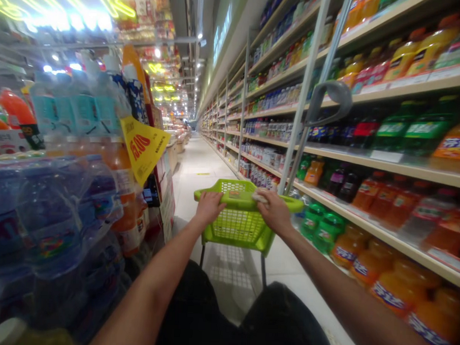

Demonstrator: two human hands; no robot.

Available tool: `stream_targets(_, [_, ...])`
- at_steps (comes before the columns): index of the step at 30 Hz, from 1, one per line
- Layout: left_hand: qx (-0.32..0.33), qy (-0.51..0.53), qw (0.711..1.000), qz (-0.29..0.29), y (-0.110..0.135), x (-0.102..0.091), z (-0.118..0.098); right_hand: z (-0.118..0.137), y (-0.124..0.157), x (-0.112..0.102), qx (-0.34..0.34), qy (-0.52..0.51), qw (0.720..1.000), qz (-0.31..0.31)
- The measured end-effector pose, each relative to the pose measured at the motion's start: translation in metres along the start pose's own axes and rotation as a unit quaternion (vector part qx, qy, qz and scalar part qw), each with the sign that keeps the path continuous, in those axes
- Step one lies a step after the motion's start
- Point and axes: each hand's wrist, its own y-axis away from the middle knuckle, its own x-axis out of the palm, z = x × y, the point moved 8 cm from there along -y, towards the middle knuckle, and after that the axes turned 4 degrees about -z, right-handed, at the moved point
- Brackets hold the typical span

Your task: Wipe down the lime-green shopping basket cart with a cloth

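A green plastic shopping cart (243, 229) with a latticed basket stands in front of me on dark legs. My left hand (210, 207) is closed over the left part of its handle bar (239, 197). On the right part of the same bar rests my right hand (272, 210), its fingers wrapped round it. A small crumpled white thing (260, 196), perhaps a tissue, shows at the fingers of my right hand; its kind is unclear. Through the lattice no goods can be made out in the basket.
Tall shelves (371, 153) of bottled drinks line the right side, with a grey metal upright (326, 60) close by. Wrapped bottle packs (49, 210) are stacked on the left, beside a yellow price sign (141, 147). A pale tiled aisle (196, 161) runs straight ahead.
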Motion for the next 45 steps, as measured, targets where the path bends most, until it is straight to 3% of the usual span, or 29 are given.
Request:
stream_targets(3, [-0.004, -0.008, 1.000, 0.010, -0.001, 0.000, 0.001, 0.016, -0.004, 0.000, -0.020, -0.051, 0.998, -0.029])
stream_targets(8, [0.002, -0.008, 1.000, 0.004, -0.003, -0.001, 0.003, -0.020, 0.002, -0.012, 0.029, 0.022, 0.998, -0.050])
stream_targets(11, [0.003, -0.008, 1.000, -0.003, -0.003, 0.001, 0.003, -0.027, 0.014, -0.008, 0.017, 0.067, 0.997, -0.045])
stream_targets(15, [0.006, -0.019, 1.000, -0.006, -0.003, 0.002, 0.002, -0.001, 0.024, 0.012, -0.029, 0.099, 0.994, -0.048])
stream_targets(19, [-0.001, -0.026, 1.000, -0.002, -0.003, 0.002, 0.003, 0.016, 0.022, 0.023, -0.072, 0.143, 0.987, -0.014])
stream_targets(25, [-0.006, -0.013, 1.000, -0.001, -0.002, 0.000, 0.002, -0.014, 0.021, -0.002, -0.084, 0.223, 0.971, 0.004])
stream_targets(29, [-0.011, -0.012, 1.000, 0.003, -0.001, 0.001, 0.002, -0.023, 0.024, 0.001, -0.119, 0.206, 0.971, 0.020])
stream_targets(34, [-0.010, -0.013, 1.000, 0.004, -0.001, 0.001, 0.001, -0.028, 0.027, 0.003, -0.095, 0.197, 0.976, -0.021])
stream_targets(38, [-0.011, -0.013, 1.000, 0.003, 0.000, 0.000, -0.001, -0.018, 0.028, 0.004, -0.071, 0.161, 0.983, -0.057])
stream_targets(45, [-0.014, -0.018, 1.000, 0.008, -0.001, 0.001, -0.001, 0.015, 0.019, 0.024, -0.102, 0.183, 0.978, 0.003])
